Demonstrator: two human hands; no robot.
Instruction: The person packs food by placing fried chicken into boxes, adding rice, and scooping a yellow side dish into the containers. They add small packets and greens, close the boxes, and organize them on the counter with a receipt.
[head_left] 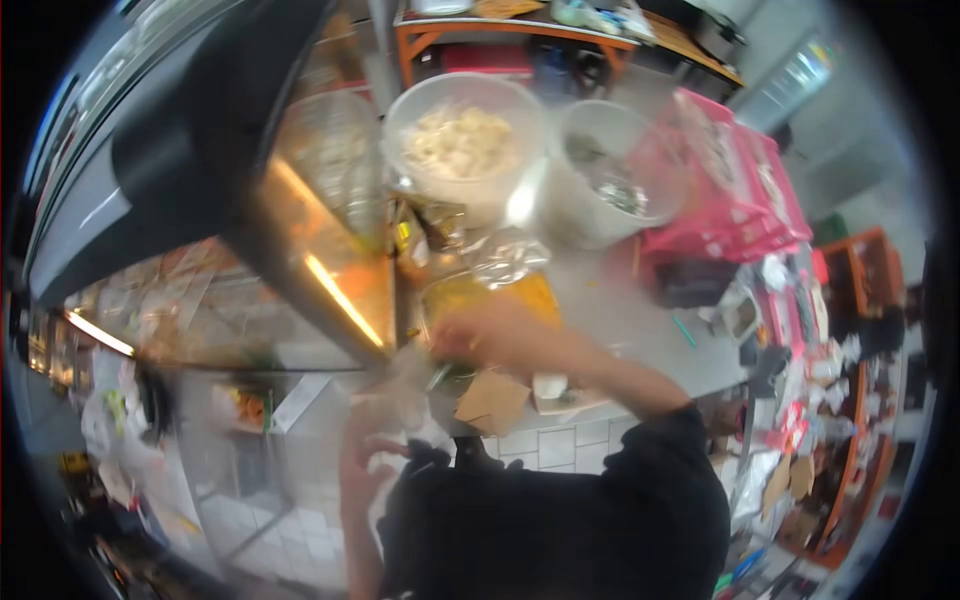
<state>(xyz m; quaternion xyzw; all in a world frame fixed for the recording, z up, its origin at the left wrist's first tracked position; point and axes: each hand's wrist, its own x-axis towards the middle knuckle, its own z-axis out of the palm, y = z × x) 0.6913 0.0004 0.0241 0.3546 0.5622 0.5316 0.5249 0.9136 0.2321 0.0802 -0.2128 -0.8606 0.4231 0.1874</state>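
Observation:
My right hand (475, 332) reaches in from the right over the near edge of a tray of yellow food (535, 292). Motion smears its fingers, which point down and left, and whatever they may hold is hidden. My left hand (365, 445) is lower left, fingers curled, at a pale, see-through thing that looks like a plastic bag (398, 385); blur hides its exact shape. A brown cardboard piece (492, 402) lies just below my right hand. Crumpled foil (508, 258) rests behind the tray.
A white tub of pale chunks (463, 90) and a second tub (585, 232) with dark contents stand at the back of the metal table (640, 345). Pink crates (745, 170) are at right. A lit glass display case (330, 280) borders the left side.

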